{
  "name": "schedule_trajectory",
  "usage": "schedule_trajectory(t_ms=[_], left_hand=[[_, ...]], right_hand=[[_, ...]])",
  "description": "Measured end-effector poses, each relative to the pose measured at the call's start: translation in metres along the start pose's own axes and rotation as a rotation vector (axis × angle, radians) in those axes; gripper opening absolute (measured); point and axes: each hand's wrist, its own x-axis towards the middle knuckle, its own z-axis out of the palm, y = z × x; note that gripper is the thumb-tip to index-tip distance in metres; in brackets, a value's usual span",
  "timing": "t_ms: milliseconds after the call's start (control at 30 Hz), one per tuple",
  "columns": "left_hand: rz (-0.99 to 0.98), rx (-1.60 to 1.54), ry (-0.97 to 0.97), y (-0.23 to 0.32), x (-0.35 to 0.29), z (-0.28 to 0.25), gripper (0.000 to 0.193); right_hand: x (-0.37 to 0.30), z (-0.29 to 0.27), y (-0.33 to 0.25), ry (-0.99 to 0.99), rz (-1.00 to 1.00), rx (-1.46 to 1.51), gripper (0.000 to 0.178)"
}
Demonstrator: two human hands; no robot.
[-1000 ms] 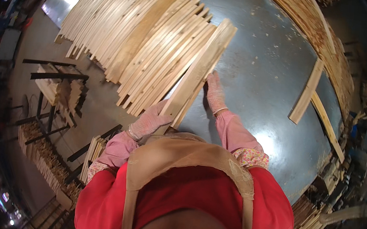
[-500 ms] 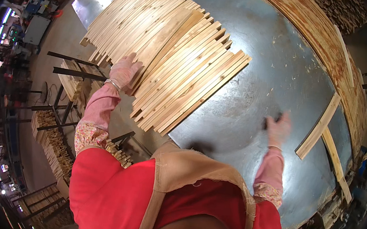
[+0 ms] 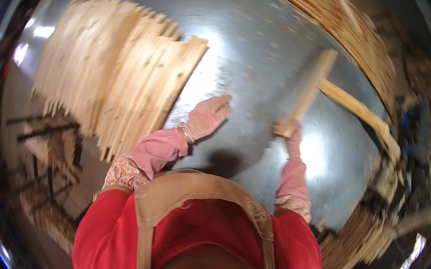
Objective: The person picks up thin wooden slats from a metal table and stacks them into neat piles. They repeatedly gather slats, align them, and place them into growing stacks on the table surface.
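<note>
My right hand (image 3: 293,138), in a pale pink glove, is closed round the near end of a wooden strip (image 3: 312,87) at the right of the metal tabletop (image 3: 245,58). Gloved too, my left hand (image 3: 209,116) holds nothing; its fingers stretch out over the bare metal, to the right of the laid-out strips. These pale wooden strips (image 3: 151,69) lie side by side in a wide row at the left. A second loose strip (image 3: 356,108) lies beyond the held one, slanting toward the right edge. The picture is blurred by motion.
A long brown wooden board (image 3: 340,21) runs along the far right edge of the table. Bundles of wood (image 3: 357,241) are heaped off its near right corner. Dark metal racks (image 3: 48,131) with more wood stand at the lower left.
My left hand has left the row of strips and moved right over the metal. My right hand has taken hold of the nearer loose strip. The whole view has shifted.
</note>
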Motion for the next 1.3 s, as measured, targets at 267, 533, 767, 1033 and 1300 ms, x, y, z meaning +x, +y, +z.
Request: schedule_trajectory(t_ms=[267,533,767,1033,1300], left_hand=[[-0.355,0.002,-0.385,0.015,0.001,0.02,0.062],[0.118,0.768,0.293,-0.024,-0.16,-0.048,0.039],[-0.203,0.994,0.333,-0.084,-0.209,-0.068,0.085],[-0.273,1.037,0.299,-0.089,-0.203,-0.069,0.094],[0.059,0.965,0.231,-0.023,-0.118,-0.047,0.098]], right_hand=[[-0.108,0.165,0.13,-0.055,0.261,-0.683,0.067],[-0.072,0.257,0.16,-0.066,-0.18,-1.172,0.095],[-0.089,0.35,0.171,-0.598,0.113,-1.309,0.108],[0.085,0.122,-0.082,0.242,-0.754,-2.027,0.061],[0.113,0.004,-0.261,0.63,-0.316,-2.402,0.059]])
